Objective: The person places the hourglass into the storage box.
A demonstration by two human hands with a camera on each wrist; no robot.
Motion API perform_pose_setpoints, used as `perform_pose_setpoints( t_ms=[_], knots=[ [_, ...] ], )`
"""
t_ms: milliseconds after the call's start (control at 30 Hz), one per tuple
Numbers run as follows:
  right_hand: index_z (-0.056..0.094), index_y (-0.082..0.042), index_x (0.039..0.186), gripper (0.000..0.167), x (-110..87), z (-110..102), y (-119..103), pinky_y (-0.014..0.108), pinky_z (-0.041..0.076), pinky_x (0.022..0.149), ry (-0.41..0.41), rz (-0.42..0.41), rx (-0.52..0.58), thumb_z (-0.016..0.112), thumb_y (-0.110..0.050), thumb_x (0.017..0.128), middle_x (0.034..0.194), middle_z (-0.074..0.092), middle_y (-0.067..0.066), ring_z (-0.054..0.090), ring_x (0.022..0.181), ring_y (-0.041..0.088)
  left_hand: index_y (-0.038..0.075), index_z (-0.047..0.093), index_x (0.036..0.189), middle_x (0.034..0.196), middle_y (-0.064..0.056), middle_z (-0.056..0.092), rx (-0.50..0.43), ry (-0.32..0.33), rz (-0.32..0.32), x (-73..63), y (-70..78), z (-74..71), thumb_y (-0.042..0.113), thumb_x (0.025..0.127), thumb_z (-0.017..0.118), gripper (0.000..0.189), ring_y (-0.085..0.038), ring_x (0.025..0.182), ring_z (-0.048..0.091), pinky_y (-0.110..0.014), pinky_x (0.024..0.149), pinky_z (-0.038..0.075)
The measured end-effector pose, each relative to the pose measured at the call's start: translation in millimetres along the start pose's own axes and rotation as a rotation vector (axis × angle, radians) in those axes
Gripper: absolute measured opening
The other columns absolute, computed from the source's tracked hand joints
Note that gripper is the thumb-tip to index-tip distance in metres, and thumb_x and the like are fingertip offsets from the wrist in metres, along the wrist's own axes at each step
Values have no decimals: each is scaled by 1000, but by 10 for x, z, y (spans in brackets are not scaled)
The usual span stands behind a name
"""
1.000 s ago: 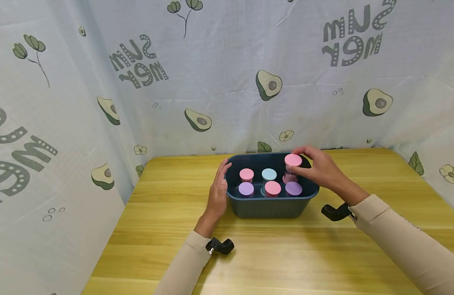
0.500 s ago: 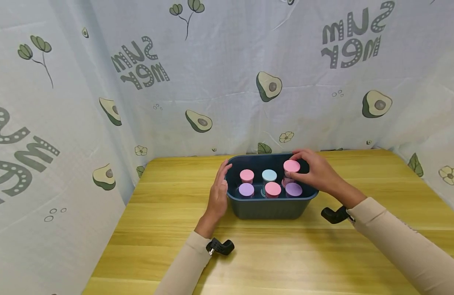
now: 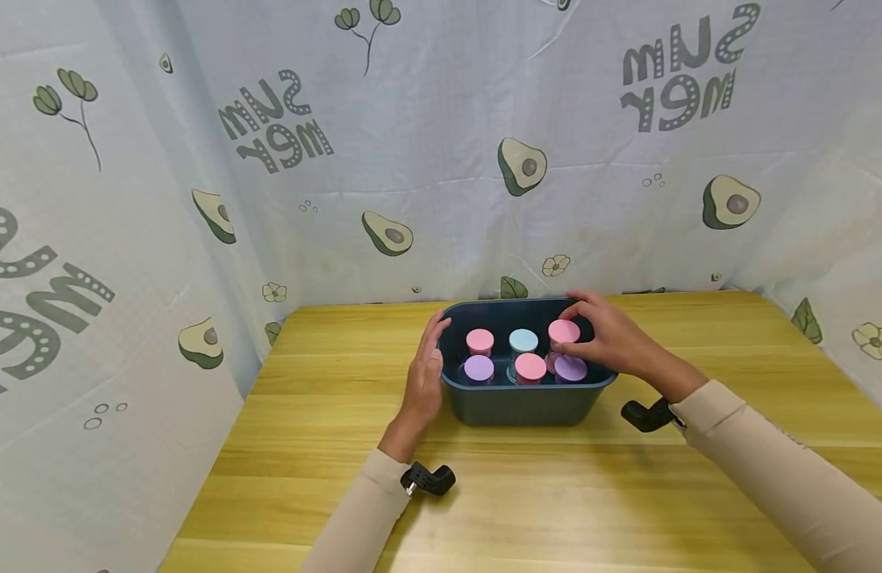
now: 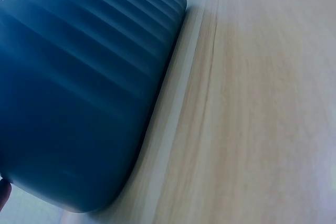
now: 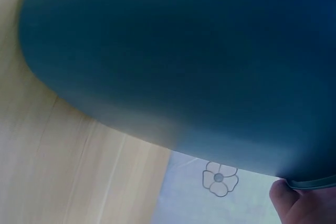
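In the head view a dark blue-green plastic tub (image 3: 520, 407) stands on the table. My right hand (image 3: 613, 338) pinches a small clear jar with a pink lid (image 3: 563, 330) by its top, inside the tub's back right corner. Fingers of my left hand (image 3: 423, 378) lie fairly straight against the tub's left end. Other small jars stand inside: a pink-lidded jar (image 3: 480, 341) and a light-blue-lidded jar (image 3: 523, 341) behind, then a purple-lidded jar (image 3: 478, 368), a pink-lidded jar (image 3: 530, 367) and another purple-lidded jar (image 3: 571, 368) in front. Both wrist views show mostly the tub's outer wall (image 4: 79, 93).
The wooden table (image 3: 326, 390) extends around the tub. A white curtain with avocado prints (image 3: 455, 239) hangs behind the table and along its left side. A black wrist camera (image 3: 428, 480) is strapped to the left sleeve, another wrist camera (image 3: 647, 416) to the right.
My right hand has lowered the pink-lidded jar deeper into the tub and shifted it slightly left, close behind the front purple lid. My left hand stays at the tub's left end.
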State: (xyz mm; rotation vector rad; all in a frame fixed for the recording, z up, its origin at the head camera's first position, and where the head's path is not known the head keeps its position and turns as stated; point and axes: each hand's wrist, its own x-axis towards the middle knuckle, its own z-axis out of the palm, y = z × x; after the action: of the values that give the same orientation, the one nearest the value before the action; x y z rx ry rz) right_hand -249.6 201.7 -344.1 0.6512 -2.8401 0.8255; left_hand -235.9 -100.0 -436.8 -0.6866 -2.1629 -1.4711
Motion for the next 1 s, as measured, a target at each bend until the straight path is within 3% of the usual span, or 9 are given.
perform_pose_setpoints(
  t_ms=[600, 1000],
  knots=[
    [65, 4, 105, 40, -29, 14, -34, 65, 33, 101, -44, 31, -47, 77, -23, 79, 144, 34, 31, 35, 129, 52, 13, 37, 147, 158, -3, 25, 1, 12, 13, -54, 48, 11, 20, 99, 25, 50, -18, 145, 23, -48, 112, 28],
    [65, 9, 103, 47, -9, 38, -41, 63, 35, 101, -64, 119, -65, 77, -30, 80, 141, 34, 35, 39, 125, 52, 11, 38, 146, 158, -6, 26, 9, 16, 20, -64, 19, 23, 21, 99, 25, 50, -19, 144, 23, -49, 112, 27]
  ],
)
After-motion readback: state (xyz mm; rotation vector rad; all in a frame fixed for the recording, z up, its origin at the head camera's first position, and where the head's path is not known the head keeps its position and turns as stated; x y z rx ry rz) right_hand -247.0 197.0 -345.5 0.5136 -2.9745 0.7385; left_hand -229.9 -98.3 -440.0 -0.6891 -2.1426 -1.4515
